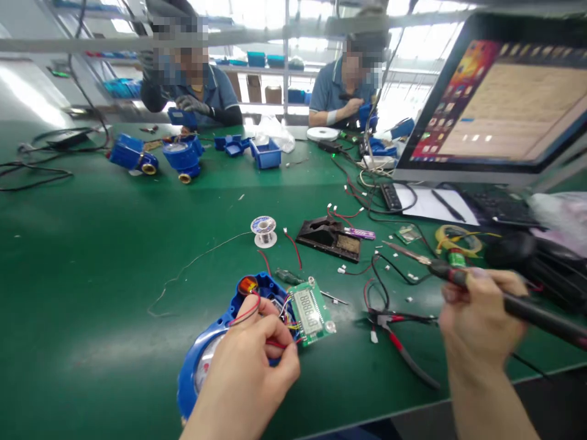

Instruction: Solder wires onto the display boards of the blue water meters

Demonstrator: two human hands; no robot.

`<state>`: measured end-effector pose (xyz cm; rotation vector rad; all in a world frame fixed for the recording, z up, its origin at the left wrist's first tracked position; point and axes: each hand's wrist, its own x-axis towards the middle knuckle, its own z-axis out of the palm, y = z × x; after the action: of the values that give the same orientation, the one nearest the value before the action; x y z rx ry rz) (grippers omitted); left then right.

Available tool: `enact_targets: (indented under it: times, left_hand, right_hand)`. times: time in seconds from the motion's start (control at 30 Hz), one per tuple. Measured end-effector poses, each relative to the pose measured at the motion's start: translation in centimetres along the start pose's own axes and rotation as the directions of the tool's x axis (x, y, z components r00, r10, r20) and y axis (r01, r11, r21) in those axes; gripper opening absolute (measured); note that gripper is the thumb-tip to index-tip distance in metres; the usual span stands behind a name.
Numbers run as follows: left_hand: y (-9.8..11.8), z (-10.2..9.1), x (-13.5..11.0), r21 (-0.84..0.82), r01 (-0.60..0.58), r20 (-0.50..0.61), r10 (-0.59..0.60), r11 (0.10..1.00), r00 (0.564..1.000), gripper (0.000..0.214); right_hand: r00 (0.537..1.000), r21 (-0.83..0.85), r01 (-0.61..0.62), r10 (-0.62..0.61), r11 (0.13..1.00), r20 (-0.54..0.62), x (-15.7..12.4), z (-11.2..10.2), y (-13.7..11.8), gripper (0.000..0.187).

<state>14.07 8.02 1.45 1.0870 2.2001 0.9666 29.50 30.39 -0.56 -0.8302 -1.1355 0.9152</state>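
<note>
I see the left hand (254, 360) with its fingers close together, pinching a thin red wire (275, 345). It is over the blue case (189, 366), which sits on the green surface (114, 244). The little board with a screen (314, 311) is at two o'clock from that hand, leaning by the case. The right hand (483, 311) has its fingers wrapped around the soldering iron (452, 272). The iron's tip points to ten o'clock, well apart from the board.

To do this well, I think, pinch the wire softly and hold it very still. Treat the tip as hot, so no skin, wire or blue case gets touched by it. Don't tug, because the thin wires could snap off. The pliers (398, 336), at three o'clock from the board, could bump the right arm.
</note>
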Motion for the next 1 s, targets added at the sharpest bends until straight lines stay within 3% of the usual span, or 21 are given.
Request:
enact_targets:
  times: [0.1,0.2,0.3,0.4,0.47,0.53,0.67,0.8,0.9,1.0]
  left_hand:
    - [-0.2,0.1,0.0,-0.005,-0.021,-0.006,0.021,1.0,1.0,0.016]
    - [0.0,0.0,0.0,-0.029,-0.009,-0.016,0.008,1.0,1.0,0.015]
    - [0.1,-0.1,0.1,-0.063,0.011,0.0,-0.011,0.998,1.0,0.014]
    - [0.0,0.1,0.1,-0.082,0.019,-0.002,-0.019,0.996,1.0,0.013]
    - [-0.2,0.5,0.0,-0.094,0.009,-0.06,-0.014,0.995,0.998,0.013]
    - [-0.3,0.9,-0.1,-0.085,-0.011,-0.112,0.002,0.996,0.994,0.013]
    - [0.1,1.1,-0.4,0.012,-0.028,-0.146,0.029,1.0,0.989,0.014]
    - [1.0,0.5,-0.4,0.077,0.009,-0.152,0.003,0.997,0.988,0.016]
    - [1.3,0.1,-0.5,0.039,0.027,-0.18,-0.02,0.999,0.983,0.016]
    - [1.1,0.2,-0.8,0.007,-0.033,-0.229,0.033,0.999,0.973,0.015]
  right_hand:
    - [0.966,0.024,-0.195,0.188,0.98,0.175,1.5,0.7,3.2,0.023]
    - [0.861,-0.014,-0.429,0.414,0.903,0.297,2.0,1.4,6.2,0.022]
    - [0.77,-0.057,-0.569,0.555,0.821,0.314,2.1,2.1,8.3,0.017]
    - [0.73,-0.088,-0.621,0.616,0.779,0.297,2.4,2.3,9.2,0.015]
    - [0.751,-0.084,-0.607,0.605,0.79,0.264,2.5,2.1,9.1,0.015]
    - [0.81,-0.045,-0.55,0.547,0.834,0.211,2.5,2.0,8.2,0.017]
    - [0.901,0.089,-0.417,0.399,0.905,0.17,1.6,2.6,4.7,0.021]
    - [0.92,0.14,-0.37,0.341,0.918,0.19,0.1,3.8,1.6,0.019]
    - [0.927,0.117,-0.334,0.304,0.935,0.22,-0.9,4.1,1.0,0.012]
    - [0.927,0.074,-0.213,0.178,0.974,0.33,-1.7,3.8,1.0,0.01]
